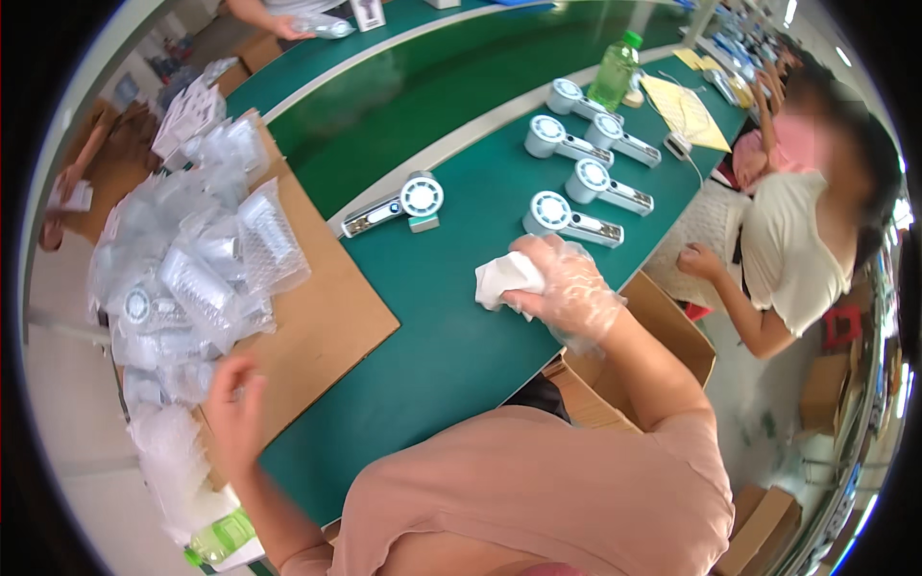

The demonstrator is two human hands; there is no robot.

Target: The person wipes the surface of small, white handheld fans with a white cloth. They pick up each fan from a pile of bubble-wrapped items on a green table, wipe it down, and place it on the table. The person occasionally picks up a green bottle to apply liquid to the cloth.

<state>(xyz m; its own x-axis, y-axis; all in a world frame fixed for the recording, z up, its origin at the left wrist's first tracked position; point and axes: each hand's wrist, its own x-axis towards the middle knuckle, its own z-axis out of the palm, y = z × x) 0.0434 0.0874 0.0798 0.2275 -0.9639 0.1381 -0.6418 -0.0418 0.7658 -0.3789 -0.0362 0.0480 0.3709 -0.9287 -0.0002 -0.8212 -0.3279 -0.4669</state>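
My right hand (574, 288), in a clear plastic glove, grips a crumpled white wipe (507, 276) just above the green table. My left hand (238, 403) is bare and slightly blurred, its fingers loosely bent and apart with nothing seen between them. It hovers by the cardboard sheet's edge, beside a pile of bubble-wrap pouches (197, 288), some with handheld fans inside. Closest to my right hand lies a silver-grey handheld fan (551, 213), with several more like it behind. Another handheld fan (420, 196) lies apart to the left, its head against a small green-and-white block (424, 224).
The cardboard sheet (331, 326) covers the table's left part. A green bottle (616, 72) stands at the back; another bottle (223, 538) lies at lower left. An open carton (615, 384) sits below the right edge. A co-worker (797, 240) sits at right.
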